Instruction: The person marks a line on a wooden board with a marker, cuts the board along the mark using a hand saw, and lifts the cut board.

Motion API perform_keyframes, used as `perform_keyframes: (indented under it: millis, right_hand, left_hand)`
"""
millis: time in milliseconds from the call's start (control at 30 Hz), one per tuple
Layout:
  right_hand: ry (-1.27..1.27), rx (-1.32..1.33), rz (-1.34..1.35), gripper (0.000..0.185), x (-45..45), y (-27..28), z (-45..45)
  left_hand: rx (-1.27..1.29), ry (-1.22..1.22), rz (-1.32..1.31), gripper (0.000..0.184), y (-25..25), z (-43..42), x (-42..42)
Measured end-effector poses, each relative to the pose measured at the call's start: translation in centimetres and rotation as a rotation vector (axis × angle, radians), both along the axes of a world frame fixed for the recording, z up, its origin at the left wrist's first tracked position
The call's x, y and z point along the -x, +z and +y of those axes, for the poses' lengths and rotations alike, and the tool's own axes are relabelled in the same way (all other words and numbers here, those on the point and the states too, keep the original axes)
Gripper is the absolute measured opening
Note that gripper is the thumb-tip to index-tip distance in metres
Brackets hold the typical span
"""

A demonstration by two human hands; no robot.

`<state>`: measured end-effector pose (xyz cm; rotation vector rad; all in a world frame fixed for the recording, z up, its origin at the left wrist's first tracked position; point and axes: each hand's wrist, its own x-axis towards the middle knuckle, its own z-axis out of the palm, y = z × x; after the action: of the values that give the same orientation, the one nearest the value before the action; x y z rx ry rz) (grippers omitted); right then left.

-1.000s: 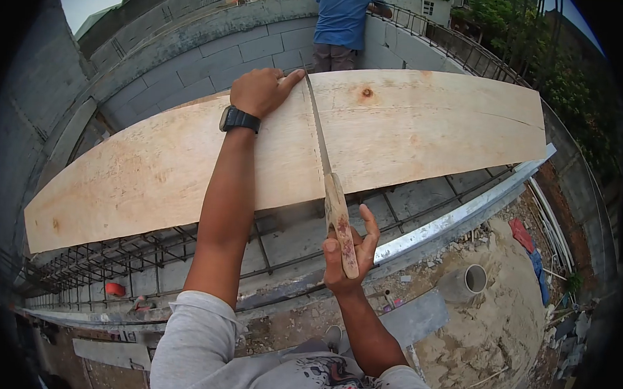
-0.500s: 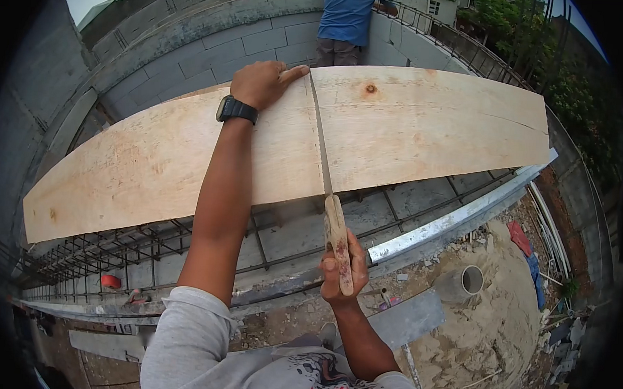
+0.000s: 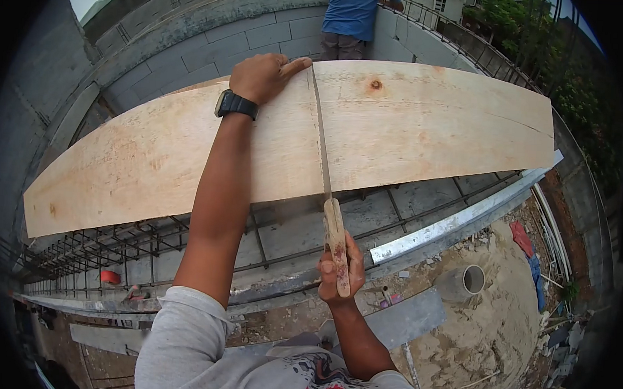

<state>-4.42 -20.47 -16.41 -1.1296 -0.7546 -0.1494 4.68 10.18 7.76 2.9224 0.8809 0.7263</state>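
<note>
Right grip (image 3: 330, 286) is closed around the wooden handle of a saw (image 3: 336, 227), with the thumb on one side and the fingers on the other. Dark reddish marks stain the handle, and I see no words I can read on it. The saw's thin blade runs away from the person, across a long, pale wooden board (image 3: 432, 127), and a thin line runs along beside it.

Left grip (image 3: 261, 80) rests on the far edge of the board, with its thumb out next to the blade tip. I cannot tell if its fingers bend around the edge. A black watch (image 3: 236, 106) sits on that wrist; its face is too small to read. The person's gray shirt (image 3: 187, 342) has a dark picture with red letters under it, too bent to read.

Under the board are thin metal bars (image 3: 257, 241). Another person in a blue shirt (image 3: 350, 19) stands past the board.
</note>
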Motion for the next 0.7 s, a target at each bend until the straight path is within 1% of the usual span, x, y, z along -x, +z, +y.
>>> perform_keyframes:
  millis: [67, 200, 467, 700]
  right_hand:
    - [0.002, -0.008, 0.048, 0.058, -0.3, 0.1, 0.4]
    - [0.034, -0.044, 0.101, 0.058, -1.4, 2.3, 2.0]
    - [0.01, -0.013, 0.077, 0.059, -0.1, 0.2, 0.8]
    - [0.053, -0.041, 0.101, 0.06, -0.3, 0.9, 1.3]
  left_hand:
    - [0.004, 0.004, 0.003, 0.08, 0.2, -0.2, 0.1]
    - [0.019, 0.012, 0.004, 0.08, 0.3, -0.4, 0.1]
    - [0.022, 0.015, 0.011, 0.077, 0.4, -0.3, 0.2]
    - [0.042, -0.001, -0.004, 0.073, 0.1, 0.0, 0.1]
